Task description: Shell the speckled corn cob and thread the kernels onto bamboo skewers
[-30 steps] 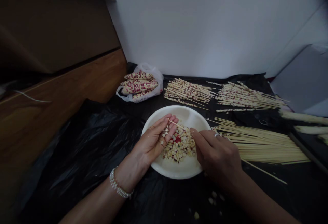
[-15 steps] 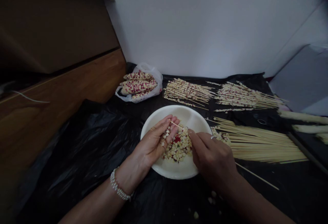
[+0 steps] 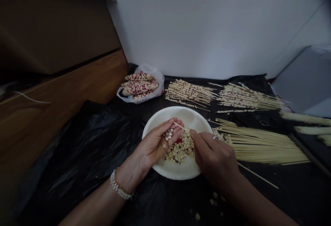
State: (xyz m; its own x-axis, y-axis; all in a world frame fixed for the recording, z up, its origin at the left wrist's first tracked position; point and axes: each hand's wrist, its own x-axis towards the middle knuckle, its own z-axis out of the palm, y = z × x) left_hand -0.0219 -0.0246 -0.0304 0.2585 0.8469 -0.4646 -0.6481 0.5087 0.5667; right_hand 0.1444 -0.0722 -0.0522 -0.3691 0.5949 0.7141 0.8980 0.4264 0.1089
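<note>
My right hand (image 3: pixel 216 153) is closed round a thin wooden skewer (image 3: pixel 178 125). The skewer's tip reaches left to the fingertips of my left hand, and its tail sticks out below my right wrist. Cupped palm up, my left hand (image 3: pixel 155 141) holds several pale corn kernels (image 3: pixel 168 135), with a kernel pinched at the skewer's tip, too small to see clearly. Both hands are over a white bowl (image 3: pixel 170 172). Loose yellow, white and dark red kernels (image 3: pixel 179 151) lie in the bowl, around a red patch at its middle.
A plastic bag (image 3: pixel 148 69) with speckled corn cobs (image 3: pixel 139 88) stands behind the bowl. To its right lie two piles of kernel-threaded skewers (image 3: pixel 190 91) (image 3: pixel 240 96). Bare skewers (image 3: pixel 266 146) are fanned out at right, near stripped cobs (image 3: pixel 310 118). Black plastic sheeting (image 3: pixel 85 150) covers the floor.
Both hands stay almost in place over the bowl. The skewer's tip has shifted very slightly right, and the fingers of my left hand have moved a little.
</note>
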